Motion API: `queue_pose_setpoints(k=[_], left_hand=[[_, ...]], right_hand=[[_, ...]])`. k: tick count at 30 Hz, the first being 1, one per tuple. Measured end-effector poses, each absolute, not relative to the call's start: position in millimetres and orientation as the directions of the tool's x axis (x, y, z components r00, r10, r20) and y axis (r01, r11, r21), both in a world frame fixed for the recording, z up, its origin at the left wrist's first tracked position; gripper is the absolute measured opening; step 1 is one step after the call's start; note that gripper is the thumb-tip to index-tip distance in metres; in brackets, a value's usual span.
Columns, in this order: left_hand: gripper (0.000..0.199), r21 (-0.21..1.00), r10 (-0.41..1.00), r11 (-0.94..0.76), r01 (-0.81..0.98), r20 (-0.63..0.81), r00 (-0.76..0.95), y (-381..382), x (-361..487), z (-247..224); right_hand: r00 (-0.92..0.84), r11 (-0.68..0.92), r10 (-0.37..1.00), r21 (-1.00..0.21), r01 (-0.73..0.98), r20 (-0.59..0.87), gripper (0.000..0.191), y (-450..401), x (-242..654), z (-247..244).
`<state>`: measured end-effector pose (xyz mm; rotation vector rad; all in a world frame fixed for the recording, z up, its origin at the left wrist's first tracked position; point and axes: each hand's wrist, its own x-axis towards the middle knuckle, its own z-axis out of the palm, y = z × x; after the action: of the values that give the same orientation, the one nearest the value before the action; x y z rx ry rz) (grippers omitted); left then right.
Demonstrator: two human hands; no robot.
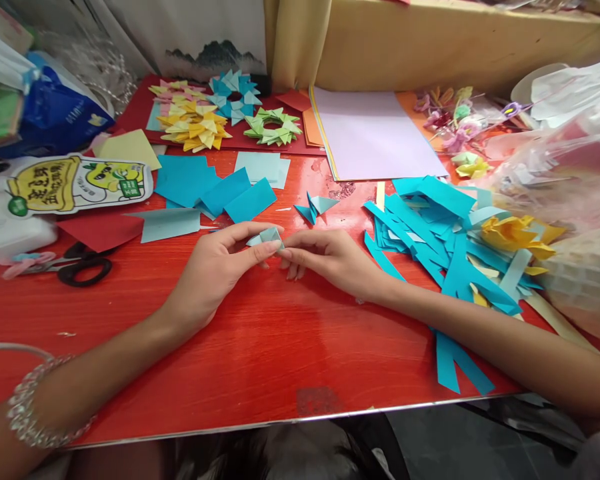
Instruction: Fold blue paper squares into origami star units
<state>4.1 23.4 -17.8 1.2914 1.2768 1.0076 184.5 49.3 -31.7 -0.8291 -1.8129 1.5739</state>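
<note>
Folded piece: tiny pale-blue paper thing [266, 236], creased into small flat facets with a pointy left end, kinda squarish on the right. Light, matte, sharp edges. It's held up over the middle of the red surface [260, 373], fingers covering part of it.
Left hand [215, 270]: pinching it, thumb on the near side, fingers behind.
Right hand [337, 260]: thumb and fingertips pinched together on its right corner, other fingers curled loosely.
Blue bag [63, 107]: back left, shiny and crumpled, can't tell what's in it.
Pouch [80, 185]: white with yellow and green print, lying left of the blue sheets [187, 181], contents hidden.
Clear bags [565, 153]: bunched up along the right side, something pinkish showing through, too blurry to say what.
Spare unit: small blue folded bit [316, 207] just beyond the hands.
Rings: blue [234, 97] and green [273, 127] ones at the back, on red paper.
Scraps: messy pile of blue strips [420, 227] right of the hands.
Scissors [84, 268]: black handles, off to the left.
</note>
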Motion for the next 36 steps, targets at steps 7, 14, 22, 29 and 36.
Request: queue_pose_setpoints(k=[7,14,22,29,36], left_hand=[[0.027,0.946,0.995,-0.075,0.314,0.049,0.091,23.1,-0.5,-10.6],[0.02,0.976,0.996,-0.05,0.21,0.034,0.082,22.4,1.2,-13.1],[0.026,0.999,0.994,0.045,-0.022,-0.042,0.105,29.0,-2.1,-12.7],[0.016,0.969,0.997,-0.006,0.246,-0.014,0.077,25.8,1.3,-14.6],[0.018,0.991,0.985,0.098,0.089,-0.109,0.135,27.6,-0.5,-13.7]], right_hand=[[-0.59,-0.015,0.807,-1.0,-0.001,-0.011,0.021,52.2,184.8,-29.7],[-0.654,-0.03,0.757,-0.999,-0.041,0.004,0.02,53.2,185.9,-29.5],[-0.581,-0.06,0.813,-0.998,-0.022,-0.036,0.023,52.7,184.2,-25.9],[-0.641,0.016,0.767,-1.0,-0.007,0.017,0.022,50.9,185.6,-30.0],[-0.62,-0.009,0.785,-1.0,0.003,-0.008,0.022,51.5,185.3,-29.1]])
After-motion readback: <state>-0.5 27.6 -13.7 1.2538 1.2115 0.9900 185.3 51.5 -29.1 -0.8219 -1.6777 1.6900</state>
